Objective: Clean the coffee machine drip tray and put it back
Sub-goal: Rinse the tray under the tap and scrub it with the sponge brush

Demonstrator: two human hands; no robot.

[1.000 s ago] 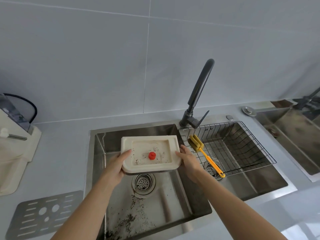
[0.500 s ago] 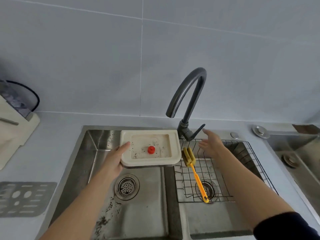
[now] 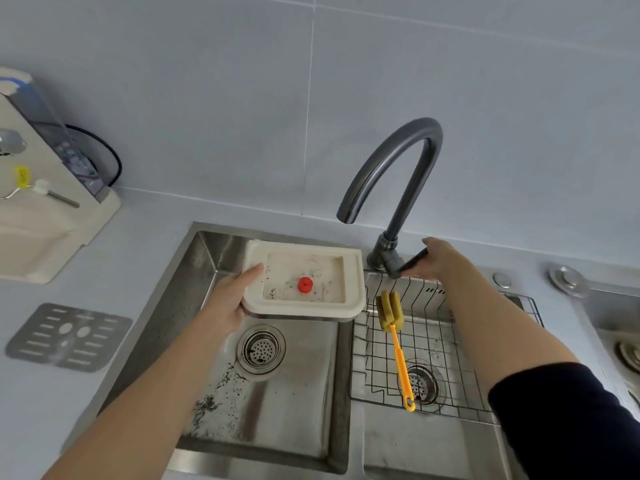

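The left hand [image 3: 230,303] grips the left short edge of the cream drip tray [image 3: 353,268], thumb laid over the rim and the other fingers curled out of sight beneath it, so the tray is pinched between them. The tray hangs level above the left basin of the steel sink [image 3: 207,271], near its back wall and above the round drain strainer [image 3: 261,348]. In the tray's shallow well stands a red float knob [image 3: 305,284], with dark coffee grounds scattered around it. More grounds [image 3: 221,389] lie on the basin floor in front of the drain.

The right hand [image 3: 438,259] rests on the dark lever of the grey faucet [image 3: 412,188], fingers closed loosely over the lever's end; the lever itself is mostly covered by the hand. The faucet's arched spout opens above the tray's right end. A dark sleeve [image 3: 568,420] covers the right upper forearm.

In the right basin sits a wire rack [image 3: 450,344], and on it lies a yellow sponge brush [image 3: 394,337], its handle pointing toward the viewer.

On the table to the left lies the perforated metal grate [image 3: 69,336], flat and well apart from the tray. Behind it stands the cream coffee machine [image 3: 38,216] with a clear water tank and a black cable. A small yellow tag hangs on it; its print is too small to read.
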